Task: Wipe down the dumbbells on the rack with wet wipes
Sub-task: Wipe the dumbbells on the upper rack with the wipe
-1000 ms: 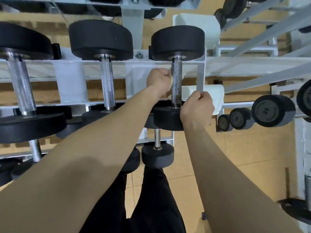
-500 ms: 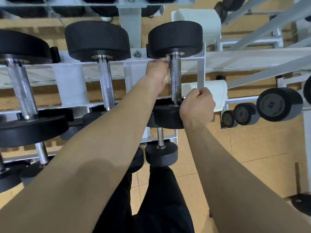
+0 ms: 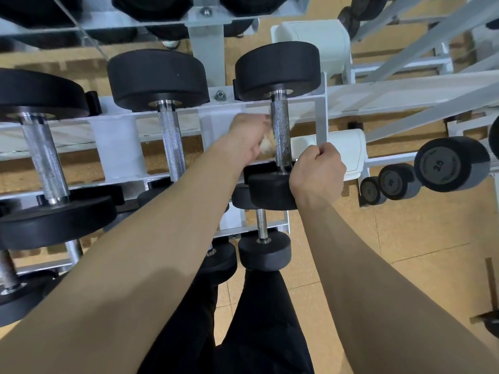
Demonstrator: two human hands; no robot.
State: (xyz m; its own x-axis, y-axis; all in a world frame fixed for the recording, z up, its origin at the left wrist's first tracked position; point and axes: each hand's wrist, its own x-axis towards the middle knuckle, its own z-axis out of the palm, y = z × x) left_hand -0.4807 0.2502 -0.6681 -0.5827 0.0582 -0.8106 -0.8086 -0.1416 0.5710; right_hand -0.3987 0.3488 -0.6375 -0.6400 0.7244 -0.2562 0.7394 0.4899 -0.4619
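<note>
A black dumbbell (image 3: pixel 280 133) with a knurled steel handle lies on the white rack (image 3: pixel 322 114), at its right end. My left hand (image 3: pixel 249 137) holds a crumpled wet wipe (image 3: pixel 266 145) against the left side of that handle, about halfway along. My right hand (image 3: pixel 317 171) is curled in a fist round the rack's upright end bar, beside the dumbbell's near head (image 3: pixel 270 191). What lies inside the fist is hidden.
Two bigger dumbbells (image 3: pixel 167 130) (image 3: pixel 43 157) lie to the left on the same rack. Smaller ones (image 3: pixel 264 249) sit on the tier below. Further dumbbells (image 3: pixel 451 163) rest on a rack at the right. My legs stand on a tan tiled floor (image 3: pixel 405 238).
My left hand slid the wipe up the handle to the far head, then back down to mid-handle. My right hand stayed on the rack bar.
</note>
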